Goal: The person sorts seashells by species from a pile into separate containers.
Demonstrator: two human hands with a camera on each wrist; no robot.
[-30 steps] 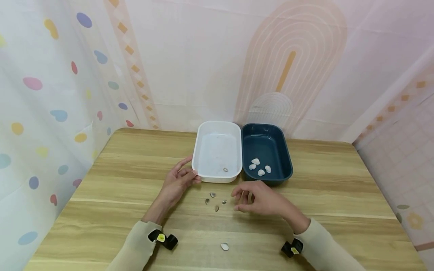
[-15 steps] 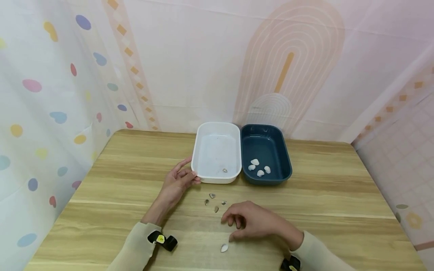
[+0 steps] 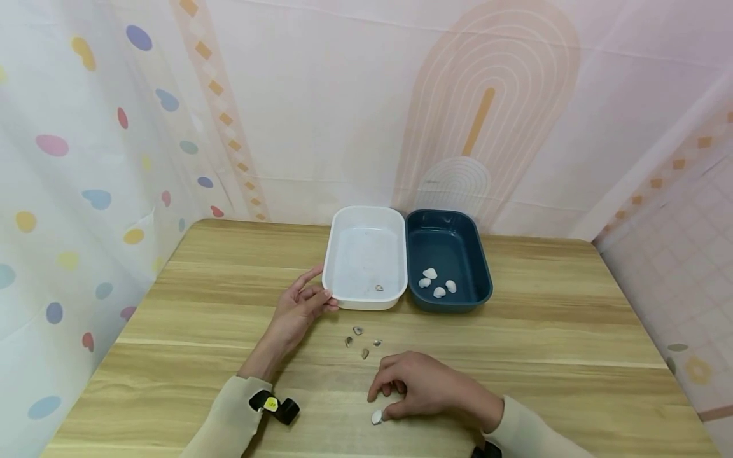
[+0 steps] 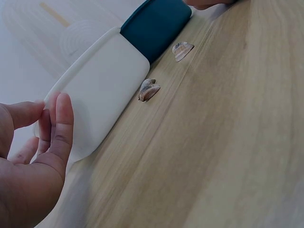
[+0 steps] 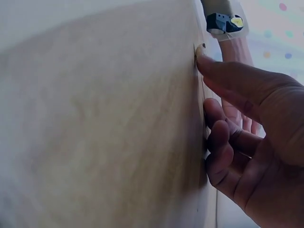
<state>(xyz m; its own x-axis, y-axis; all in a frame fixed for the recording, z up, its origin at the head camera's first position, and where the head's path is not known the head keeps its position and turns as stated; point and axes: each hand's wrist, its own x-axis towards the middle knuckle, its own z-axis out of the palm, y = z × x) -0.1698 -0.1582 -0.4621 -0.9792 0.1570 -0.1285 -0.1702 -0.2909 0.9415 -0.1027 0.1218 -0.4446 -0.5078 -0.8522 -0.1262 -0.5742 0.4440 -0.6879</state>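
My left hand (image 3: pixel 298 313) holds the near left corner of a white tray (image 3: pixel 366 305), thumb at the rim and fingers along the outer wall; the left wrist view shows that wall (image 4: pixel 102 90) close up. Low over the table, my right hand (image 3: pixel 424 387) touches a white seashell (image 3: pixel 376 417) with its thumb. In the head view its index fingertip stands apart from that shell. The right wrist view shows the thumb (image 5: pixel 237 78) against the shell's edge, the other fingers bent. Several small brownish seashells (image 3: pixel 365 353) lie between the hands and the white tray.
A dark blue tray (image 3: pixel 485 280) stands right beside the white one and contains several white seashells (image 3: pixel 439 292). One small shell (image 3: pixel 379 288) lies inside the white tray. Behind both trays hangs a patterned curtain (image 3: pixel 321 114) along the wooden table's (image 3: pixel 550 305) back edge.
My right hand has come down from near the blue tray toward the front of the table, and its thumb now meets the white seashell. The left hand stays at the white tray.
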